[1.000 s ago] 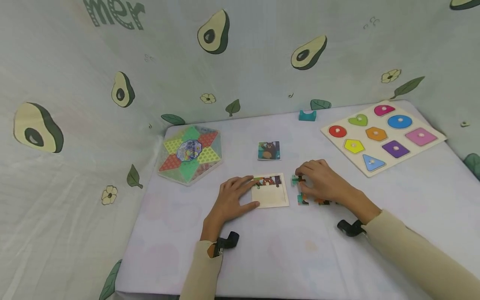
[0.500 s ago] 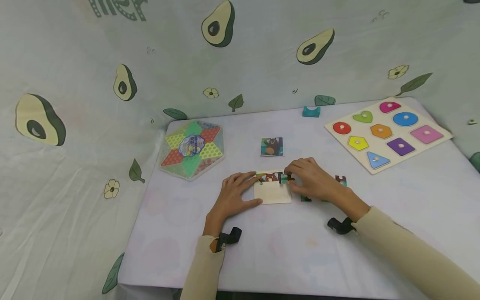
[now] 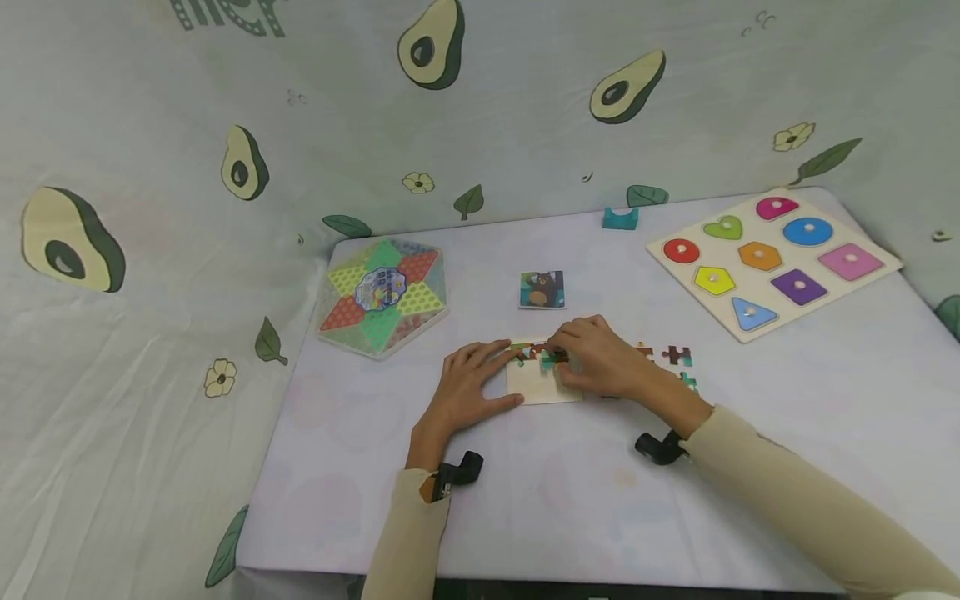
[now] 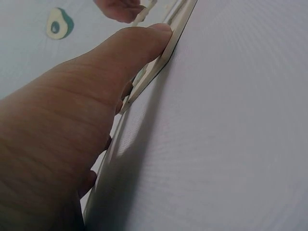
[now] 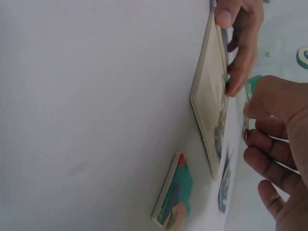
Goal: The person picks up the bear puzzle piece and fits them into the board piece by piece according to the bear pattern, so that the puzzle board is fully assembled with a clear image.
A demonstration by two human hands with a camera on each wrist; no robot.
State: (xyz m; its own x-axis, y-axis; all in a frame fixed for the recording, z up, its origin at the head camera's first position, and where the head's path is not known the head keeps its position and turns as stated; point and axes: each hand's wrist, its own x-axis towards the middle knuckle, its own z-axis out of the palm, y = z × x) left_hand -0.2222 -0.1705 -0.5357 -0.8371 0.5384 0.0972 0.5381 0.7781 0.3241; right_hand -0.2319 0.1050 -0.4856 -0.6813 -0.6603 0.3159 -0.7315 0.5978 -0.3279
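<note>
A small wooden puzzle tray (image 3: 536,387) lies on the table, with pieces showing part of a bear along its top row. My left hand (image 3: 465,387) rests at the tray's left side, fingers extended; its index fingertip touches the top row and its thumb (image 4: 153,38) lies on the near left corner. Over the tray's upper right, my right hand (image 3: 600,358) pinches a teal and brown puzzle piece (image 5: 246,115) between thumb and fingers. In the right wrist view that piece is raised above the tray. Several loose puzzle pieces (image 3: 677,357) lie to the right, partly hidden by my right hand.
Behind the tray sits a square bear picture (image 3: 542,289). At left is a hexagonal star-board game box (image 3: 382,297). A shape peg board (image 3: 776,258) lies at the right rear, and a teal curved block (image 3: 620,218) stands near the back edge.
My right hand has picked up a piece from the loose ones on the right and carried it left over the tray. My left hand stays at the tray's left side.
</note>
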